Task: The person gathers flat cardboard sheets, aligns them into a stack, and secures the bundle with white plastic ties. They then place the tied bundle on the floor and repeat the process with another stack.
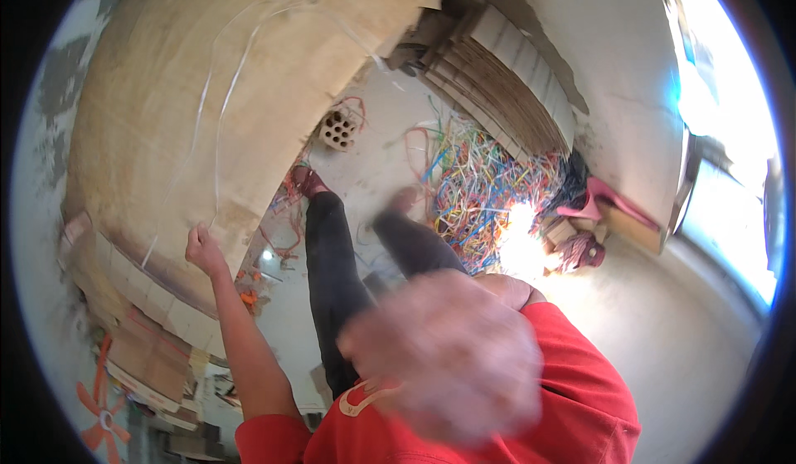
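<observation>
A thin white strap [242, 64] lies in a long loop across a big tan wooden board [149, 116] on my left. My left hand [205, 250] is closed in a pinch on one end of the strap, close to the board's near edge. The strap's other side runs down past that hand and over the same edge. My right hand [448, 356] is raised close to the camera in front of my red shirt. Motion smears its fingers, so their shape and anything in them cannot be made out.
Tangled coloured straps [489, 186] are heaped on the floor. Behind them stand stacked flat cardboard sheets [497, 82]. A perforated brick [338, 131] sits beside the board. An orange fan [105, 421] is at the lower left. Bright window light [746, 66] enters from the right.
</observation>
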### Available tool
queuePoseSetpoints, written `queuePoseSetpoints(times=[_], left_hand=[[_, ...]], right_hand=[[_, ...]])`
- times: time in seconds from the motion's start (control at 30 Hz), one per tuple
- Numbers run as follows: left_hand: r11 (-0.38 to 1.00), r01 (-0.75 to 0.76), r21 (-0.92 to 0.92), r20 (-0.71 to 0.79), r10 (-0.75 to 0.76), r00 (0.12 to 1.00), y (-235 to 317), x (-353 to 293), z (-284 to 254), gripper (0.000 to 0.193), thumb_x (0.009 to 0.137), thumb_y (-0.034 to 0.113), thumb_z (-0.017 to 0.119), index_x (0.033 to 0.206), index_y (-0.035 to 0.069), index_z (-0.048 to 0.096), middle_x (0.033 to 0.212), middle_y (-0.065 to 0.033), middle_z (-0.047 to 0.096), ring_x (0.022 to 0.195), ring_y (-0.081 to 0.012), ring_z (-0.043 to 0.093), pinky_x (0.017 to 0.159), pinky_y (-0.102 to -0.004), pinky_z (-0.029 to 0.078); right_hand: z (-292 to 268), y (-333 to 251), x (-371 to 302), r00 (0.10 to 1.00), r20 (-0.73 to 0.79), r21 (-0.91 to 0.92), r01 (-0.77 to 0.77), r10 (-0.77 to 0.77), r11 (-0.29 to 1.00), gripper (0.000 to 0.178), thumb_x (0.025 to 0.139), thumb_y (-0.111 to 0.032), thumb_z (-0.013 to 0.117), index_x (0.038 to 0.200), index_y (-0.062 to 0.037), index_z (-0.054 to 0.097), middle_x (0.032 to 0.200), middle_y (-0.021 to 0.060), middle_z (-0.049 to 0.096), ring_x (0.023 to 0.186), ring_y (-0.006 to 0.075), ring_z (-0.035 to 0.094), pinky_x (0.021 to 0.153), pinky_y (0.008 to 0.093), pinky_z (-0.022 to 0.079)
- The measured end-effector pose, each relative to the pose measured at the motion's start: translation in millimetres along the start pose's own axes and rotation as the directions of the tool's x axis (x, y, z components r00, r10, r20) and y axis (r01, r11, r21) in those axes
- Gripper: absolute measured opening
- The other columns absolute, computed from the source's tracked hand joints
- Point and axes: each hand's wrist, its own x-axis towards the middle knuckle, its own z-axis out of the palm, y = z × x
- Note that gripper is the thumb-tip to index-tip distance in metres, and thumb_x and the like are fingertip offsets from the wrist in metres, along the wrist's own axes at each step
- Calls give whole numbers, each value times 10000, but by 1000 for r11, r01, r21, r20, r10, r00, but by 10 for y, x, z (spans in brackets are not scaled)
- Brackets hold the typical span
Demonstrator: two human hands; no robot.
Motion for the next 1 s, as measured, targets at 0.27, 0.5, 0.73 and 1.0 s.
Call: queuePoseSetpoints(times=[0.27, 0.5, 0.73, 1.0], left_hand=[[628, -698, 344, 223, 667, 711, 546, -1198, 923, 653, 704, 24, 642, 1338, 1, 489, 1362, -223, 491, 1293, -379, 425, 1109, -475, 299], [381, -924, 36, 608, 725, 323, 2106, -2825, 2280, 713, 733, 41, 692, 1389, -2, 415, 1434, -221, 410, 1335, -380, 381, 1122, -426, 293], [-139, -976, -167, 731, 647, -217, 3851, -3661, 3922, 858, 752, 58, 718, 1480, 14, 267, 1493, -244, 326, 1382, -393, 311, 1137, -437, 261], [-508, -842, -183, 805, 413, -425, 4919, -3877, 5666, 951, 756, 235, 775, 1484, -12, 214, 1512, -261, 266, 1413, -404, 226, 1155, -451, 236]], right_hand=[[-574, 366, -2260, 724, -56, -162, -686, 687, 709, 378, 819, -117, 683, 1162, -6, 569, 909, 140, 641, 764, 254, 659, 685, 365, 522], [-1282, 852, -4446, 181, -307, 939, -104, 934, 328, 153, 912, -167, 607, 999, -41, 611, 859, 87, 658, 748, 182, 677, 590, 295, 565], [-2409, 1169, -5076, -302, -604, 641, 365, 737, 675, 229, 904, -156, 614, 1080, -17, 568, 905, 135, 637, 805, 278, 674, 664, 369, 577], [-2871, 2665, -5368, -393, -553, 407, 641, 734, 650, 389, 866, -189, 669, 1196, -41, 528, 1073, 134, 630, 926, 285, 645, 777, 416, 555]])
